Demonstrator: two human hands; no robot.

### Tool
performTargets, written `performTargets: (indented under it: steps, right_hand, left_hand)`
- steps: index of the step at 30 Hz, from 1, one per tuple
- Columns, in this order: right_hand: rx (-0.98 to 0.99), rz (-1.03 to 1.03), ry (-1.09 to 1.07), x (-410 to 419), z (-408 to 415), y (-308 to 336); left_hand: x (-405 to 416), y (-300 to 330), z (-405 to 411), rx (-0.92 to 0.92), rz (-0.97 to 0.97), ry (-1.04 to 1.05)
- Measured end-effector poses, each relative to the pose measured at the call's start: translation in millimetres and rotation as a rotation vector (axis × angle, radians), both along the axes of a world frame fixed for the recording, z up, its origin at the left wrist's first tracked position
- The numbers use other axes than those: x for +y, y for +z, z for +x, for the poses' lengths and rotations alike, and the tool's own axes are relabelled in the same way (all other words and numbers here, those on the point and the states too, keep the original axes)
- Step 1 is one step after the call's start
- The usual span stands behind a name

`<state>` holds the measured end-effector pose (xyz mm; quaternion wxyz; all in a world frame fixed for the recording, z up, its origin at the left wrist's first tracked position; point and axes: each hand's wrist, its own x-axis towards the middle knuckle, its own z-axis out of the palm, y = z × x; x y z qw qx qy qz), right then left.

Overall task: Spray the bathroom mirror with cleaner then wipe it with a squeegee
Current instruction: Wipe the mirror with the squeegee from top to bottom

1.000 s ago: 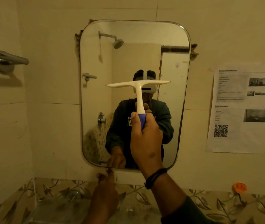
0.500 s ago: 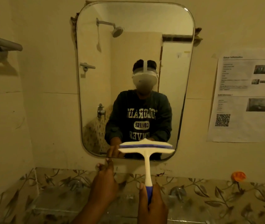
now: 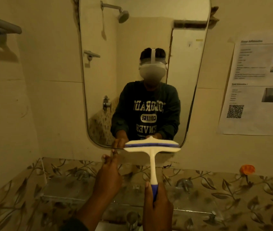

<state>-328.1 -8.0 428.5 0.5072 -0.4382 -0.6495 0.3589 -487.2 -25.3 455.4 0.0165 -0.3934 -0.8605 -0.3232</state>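
Low at the rounded wall mirror (image 3: 142, 47), the right hand (image 3: 157, 207) wraps the blue grip of the cream plastic squeegee (image 3: 152, 147) — blade at the mirror's bottom edge, seemingly touching. Left hand (image 3: 107, 179) fingertips (image 3: 114, 152) — loosely spread — reach the wall left of the blade.

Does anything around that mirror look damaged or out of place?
Yes. The wall is chipped and ragged behind the mirror at both top corners, as if broken plaster pokes out. The printed notice on the right wall is creased and hangs slightly askew.
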Motion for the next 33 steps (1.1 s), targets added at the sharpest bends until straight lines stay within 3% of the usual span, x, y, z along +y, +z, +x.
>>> performTargets:
  steps: [5, 27, 33]
  right_hand:
    - [0.030, -0.162, -0.053, -7, 4, -22]
    - [0.024, -0.088, -0.045, 8, 18, -20]
    - [-0.048, 0.129, -0.143, -9, 13, -22]
  left_hand:
    - [-3, -3, -2, 0.026, 0.020, -0.026]
    - [2, -2, 0, 0.051, -0.015, 0.009]
    - [2, -7, -7, 0.028, -0.025, -0.019]
